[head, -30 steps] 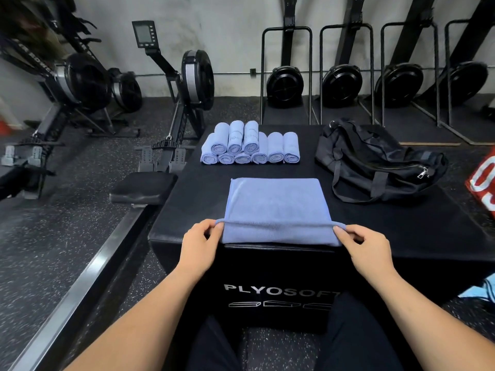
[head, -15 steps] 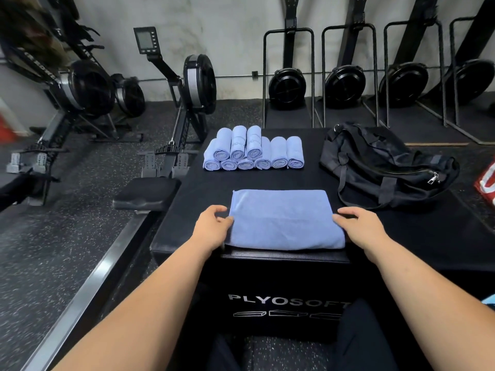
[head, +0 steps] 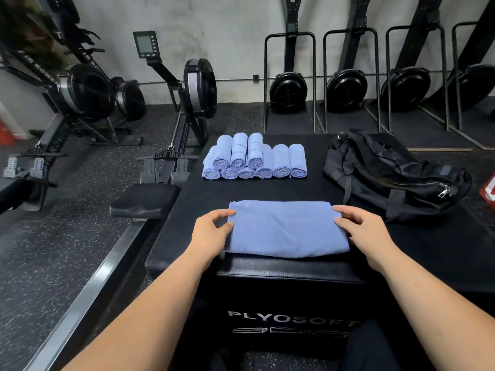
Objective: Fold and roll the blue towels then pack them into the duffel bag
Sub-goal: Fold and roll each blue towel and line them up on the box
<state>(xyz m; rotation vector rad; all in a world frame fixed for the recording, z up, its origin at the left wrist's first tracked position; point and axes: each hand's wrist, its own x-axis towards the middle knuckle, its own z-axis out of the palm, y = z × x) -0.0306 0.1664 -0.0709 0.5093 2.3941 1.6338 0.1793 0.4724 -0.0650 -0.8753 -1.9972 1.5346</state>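
A folded blue towel [head: 286, 228] lies flat near the front edge of the black plyo box [head: 267, 190]. My left hand [head: 211, 232] pinches its left edge near the far corner, between thumb and fingers. On the opposite side my right hand [head: 367, 232] pinches the right edge the same way. Several rolled blue towels [head: 254, 162] are stacked in two layers at the back of the box. The black duffel bag [head: 391, 178] lies slumped at the back right, its zipper pull showing.
A rowing machine [head: 192, 92] with its black seat [head: 144, 199] stands close to the left of the box. More rowers stand upright along the back wall [head: 345, 87]. A red object [head: 488, 187] shows at the right edge.
The near half of the towel was folded away from me over the far half, leaving a narrower strip. Both hands moved forward and now pinch its side edges.
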